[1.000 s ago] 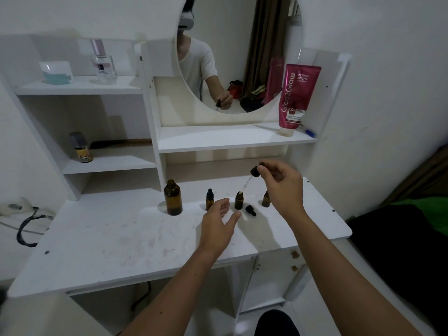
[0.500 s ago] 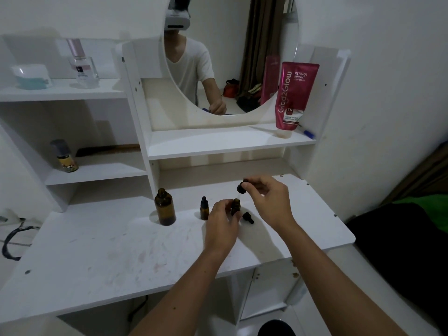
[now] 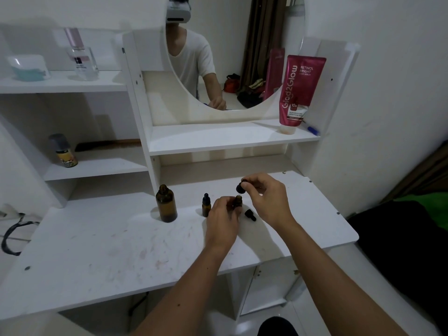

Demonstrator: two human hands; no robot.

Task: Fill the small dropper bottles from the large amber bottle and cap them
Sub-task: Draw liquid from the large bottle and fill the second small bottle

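The fingers (image 3: 252, 184) of the right hand (image 3: 269, 198) pinch the black rubber bulb of a dropper cap (image 3: 240, 187), holding it just above and right of centre frame. The glass tube below the bulb is too thin to make out here. The fingers (image 3: 229, 202) of the left hand (image 3: 221, 220) curl round an open small bottle (image 3: 238, 202), steadying it upright on the counter (image 3: 97, 248) directly under the cap.

That little bottle looks light and easy to tip, so a grip low on its body, as now, seems the sound place to hold. It is likely glass: stiff, smooth, and breakable if knocked off the edge. The bulb is soft and would squeeze liquid out if pinched hard, so the firmer collar beneath it is probably the better place for screwing down.

Just right of the left hand a loose black cap (image 3: 250, 214) lies on its side. Left of the hand stands a capped small bottle (image 3: 206, 206), and further left the large amber bottle (image 3: 166, 204), uncapped and upright, probably the heaviest piece here.
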